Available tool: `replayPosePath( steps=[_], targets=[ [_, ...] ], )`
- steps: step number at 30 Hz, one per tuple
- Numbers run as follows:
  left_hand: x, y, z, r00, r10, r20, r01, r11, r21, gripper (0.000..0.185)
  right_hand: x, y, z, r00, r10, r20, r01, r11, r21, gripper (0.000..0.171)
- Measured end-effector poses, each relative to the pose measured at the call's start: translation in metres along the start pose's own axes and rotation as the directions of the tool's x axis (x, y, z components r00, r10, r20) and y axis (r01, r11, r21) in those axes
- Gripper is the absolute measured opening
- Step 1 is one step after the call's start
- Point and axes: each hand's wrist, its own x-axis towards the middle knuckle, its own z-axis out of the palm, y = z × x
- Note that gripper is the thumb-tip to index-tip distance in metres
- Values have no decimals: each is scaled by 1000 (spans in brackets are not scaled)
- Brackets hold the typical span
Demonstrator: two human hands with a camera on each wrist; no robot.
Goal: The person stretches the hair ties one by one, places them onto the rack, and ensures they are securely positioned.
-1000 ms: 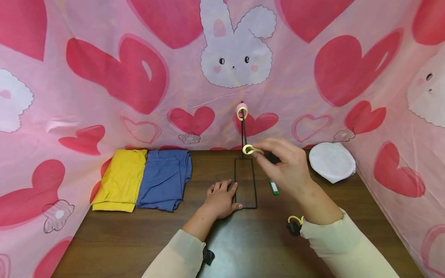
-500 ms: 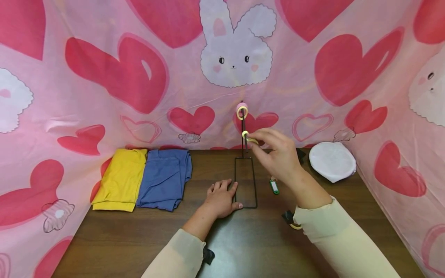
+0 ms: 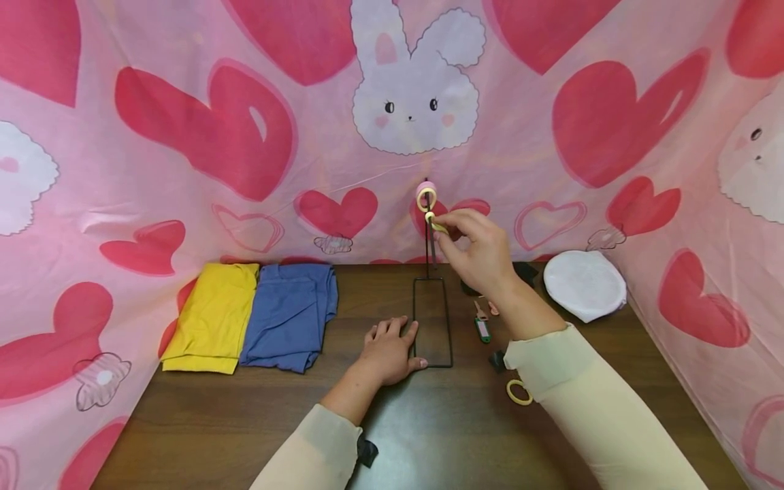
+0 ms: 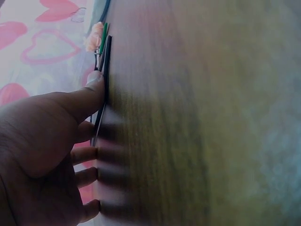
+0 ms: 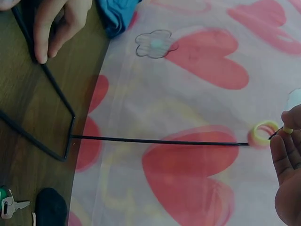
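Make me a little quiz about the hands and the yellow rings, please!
1. True or false: the left hand is lifted off the table.
2. What does the right hand pinch? A) a key B) a small yellow ring C) the blue cloth
3. Fill in: a loose yellow ring lies on the table near the right ____.

Key: 1 false, it presses the black wire stand; 2 B; 3 sleeve.
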Motion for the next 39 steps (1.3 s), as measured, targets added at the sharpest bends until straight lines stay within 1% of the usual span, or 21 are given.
replayPosePath(
  steps=[3, 7, 11, 15, 20, 25, 33, 39],
  targets=[
    [1, 0, 2, 1000, 2, 5, -2, 1000, -3, 83, 3, 7, 3, 1000, 16, -3, -16, 1000, -14, 17],
    [1, 0, 2, 1000, 7, 5, -7, 1000, -11, 83, 8, 14, 8, 998, 51, -22, -51, 999, -7, 18],
    [1, 1, 1, 1000, 5, 4, -5, 1000, -10, 83, 13, 18, 13, 993, 109, -53, -109, 994, 5, 18],
    [0, 0, 1, 1000, 7, 6, -7, 1000, -13, 83, 17, 19, 17, 982, 170, -86, -169, 986, 11, 17],
    [-1, 0, 2, 1000, 6, 4, -6, 1000, -9, 83, 18, 20, 19, 978, 186, -89, -187, 982, 3, 24],
    [0, -1, 2, 1000, 7, 9, -7, 1000, -12, 83, 6, 18, 15, 980, 183, -80, -182, 983, 15, 29],
    [1, -2, 2, 1000, 3, 5, -3, 1000, -1, 84, -18, 11, 5, 985, 166, -40, -165, 986, 26, 29],
    [1, -1, 2, 1000, 2, 7, -2, 1000, -1, 83, -36, 9, -6, 982, 191, 4, -191, 981, -13, 31]
  ],
)
